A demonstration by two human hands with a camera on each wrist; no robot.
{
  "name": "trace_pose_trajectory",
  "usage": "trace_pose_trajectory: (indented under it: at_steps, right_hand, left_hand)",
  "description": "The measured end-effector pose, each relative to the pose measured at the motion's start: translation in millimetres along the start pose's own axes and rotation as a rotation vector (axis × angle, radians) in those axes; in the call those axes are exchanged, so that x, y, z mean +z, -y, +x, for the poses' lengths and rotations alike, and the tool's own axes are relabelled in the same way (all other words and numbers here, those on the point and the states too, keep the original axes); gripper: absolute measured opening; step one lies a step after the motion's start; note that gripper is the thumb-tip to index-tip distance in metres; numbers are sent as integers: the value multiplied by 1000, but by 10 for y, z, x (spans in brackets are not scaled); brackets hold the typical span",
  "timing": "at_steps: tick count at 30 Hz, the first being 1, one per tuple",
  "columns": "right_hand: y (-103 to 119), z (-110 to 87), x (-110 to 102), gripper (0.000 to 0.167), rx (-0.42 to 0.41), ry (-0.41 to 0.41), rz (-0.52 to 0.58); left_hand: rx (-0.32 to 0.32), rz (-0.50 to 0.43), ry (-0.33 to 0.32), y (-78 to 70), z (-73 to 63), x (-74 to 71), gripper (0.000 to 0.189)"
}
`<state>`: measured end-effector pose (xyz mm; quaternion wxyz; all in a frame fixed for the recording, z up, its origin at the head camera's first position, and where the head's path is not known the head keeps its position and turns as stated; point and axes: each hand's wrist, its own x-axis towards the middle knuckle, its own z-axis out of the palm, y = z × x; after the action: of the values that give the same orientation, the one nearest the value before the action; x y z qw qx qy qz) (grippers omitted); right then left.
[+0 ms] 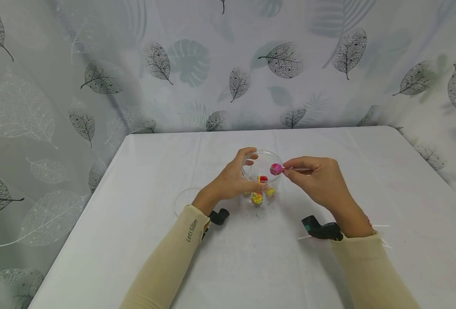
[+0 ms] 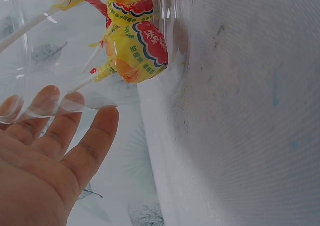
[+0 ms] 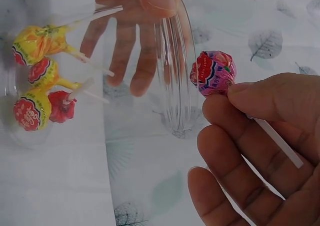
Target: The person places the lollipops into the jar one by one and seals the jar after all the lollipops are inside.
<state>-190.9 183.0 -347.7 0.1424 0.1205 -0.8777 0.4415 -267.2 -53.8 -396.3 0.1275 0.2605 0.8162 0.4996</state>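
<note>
A clear plastic jar (image 1: 265, 151) stands on the white table, its round mouth facing up. My left hand (image 1: 231, 177) grips it near the rim, thumb on the near side and fingers on the far side. Inside, at the bottom, lie several yellow-wrapped lollipops (image 3: 32, 110) and a red-wrapped lollipop (image 3: 62, 107), sticks pointing up. Between thumb and forefinger, my right hand (image 1: 322, 180) pinches a pink-wrapped lollipop (image 3: 215, 73) just below its head. That head is at the right side of the jar's mouth, and its white stick runs back under my palm.
To the left of the jar, partly behind my left wrist, a clear round lid (image 1: 181, 199) lies on the table (image 1: 251, 266). White lollipop sticks (image 1: 382, 225) show around my right wrist, their heads mostly hidden. A leaf-patterned curtain (image 1: 197, 98) hangs behind the table.
</note>
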Motion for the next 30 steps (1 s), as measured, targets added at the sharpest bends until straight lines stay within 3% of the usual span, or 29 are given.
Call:
trace_pose_trajectory:
  at_steps: [16,30]
  right_hand:
    - [29,3,20,13,40,33,-19]
    - [12,8,36,14,-8,38,-23]
  left_hand:
    - [12,-8,1,27,19,5,101]
    - [17,-1,5,29,15,0,100]
